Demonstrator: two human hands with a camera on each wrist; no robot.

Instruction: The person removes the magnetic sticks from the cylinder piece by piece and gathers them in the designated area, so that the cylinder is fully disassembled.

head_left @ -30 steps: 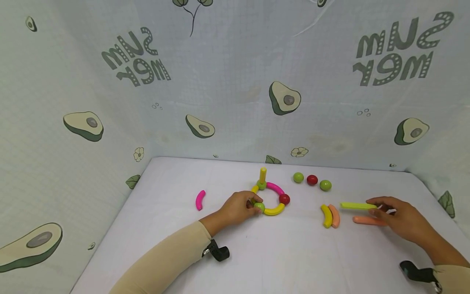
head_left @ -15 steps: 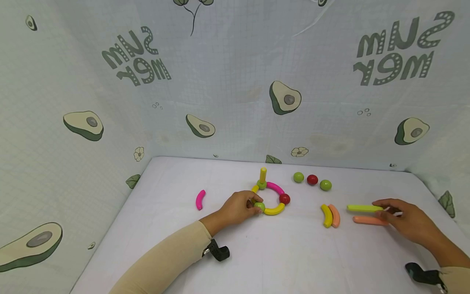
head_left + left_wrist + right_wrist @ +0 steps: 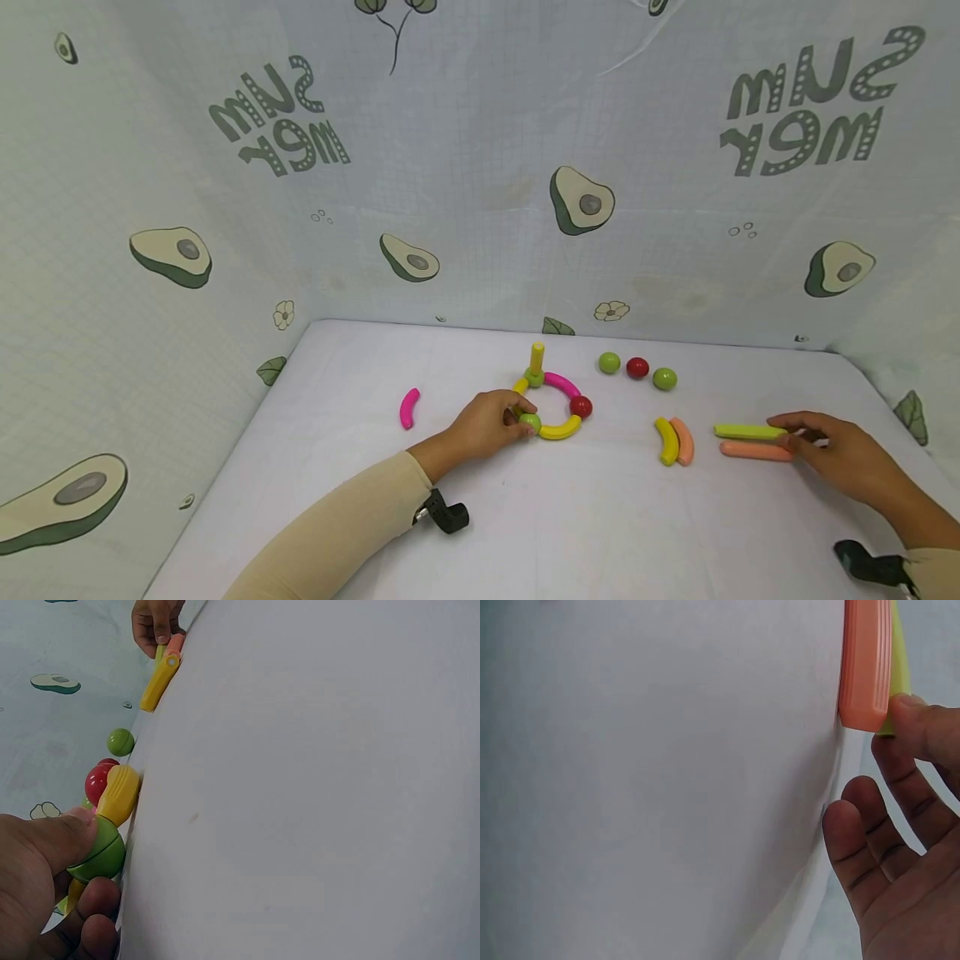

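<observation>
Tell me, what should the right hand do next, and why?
Maybe the right hand should gently let go of the green stick: it pinches just one end, and the stick looks lined up right beside the orange stick.

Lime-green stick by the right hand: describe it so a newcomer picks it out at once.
On the white table, go to the right side of the head view and find the person's right hand. It pinches one end of the lime-green stick. Its colour sets it apart from the salmon stick alongside, its long shape from the round green ball farther back.
</observation>
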